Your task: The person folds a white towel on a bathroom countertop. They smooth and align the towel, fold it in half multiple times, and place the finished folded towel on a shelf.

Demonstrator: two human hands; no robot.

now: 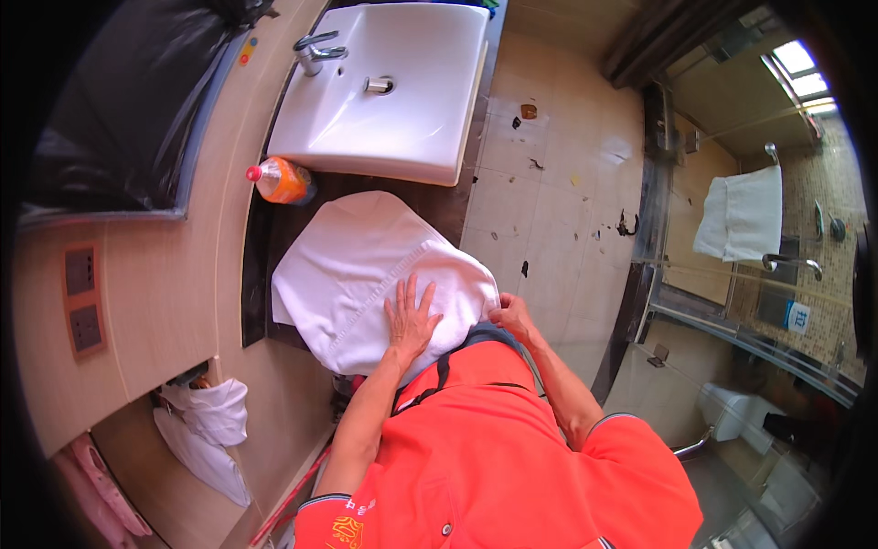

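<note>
A white towel with a woven band is spread over the dark counter, its near part hanging toward my body. My left hand rests palm down on the cloth, fingers apart. At the towel's right edge, my right hand has its fingers closed around the hem. Whatever the towel covers underneath is hidden. Beyond it stands a white washbasin with a chrome tap. An orange drink bottle with a red cap is beside the basin's near left corner.
Debris is scattered over the floor tiles. A mirror and socket plate are on the left wall. White cloths hang lower left. A glass partition stands right, with a hanging white towel and a toilet.
</note>
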